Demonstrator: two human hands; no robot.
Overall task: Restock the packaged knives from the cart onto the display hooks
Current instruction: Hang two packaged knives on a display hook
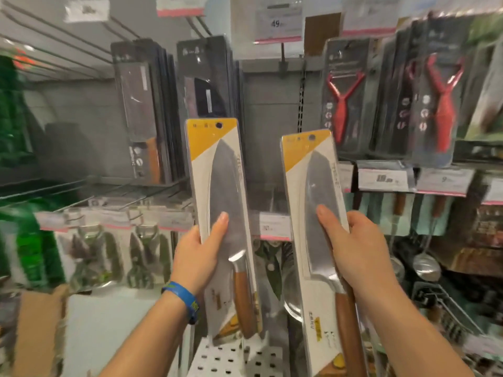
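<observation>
Below the price tag marked 49 [278,23], the left hand [196,257] holds one packaged knife [217,191] a little to the left of it and the right hand [356,248] holds a second packaged knife [313,186] a little to the right, both upright. Each thumb lies flat on the front over the blade, and the other fingers wrap behind, mostly hidden. This low grip leaves the hang hole [218,125] in each yellow top free, probably for the hook [283,58] just under that tag.
</observation>
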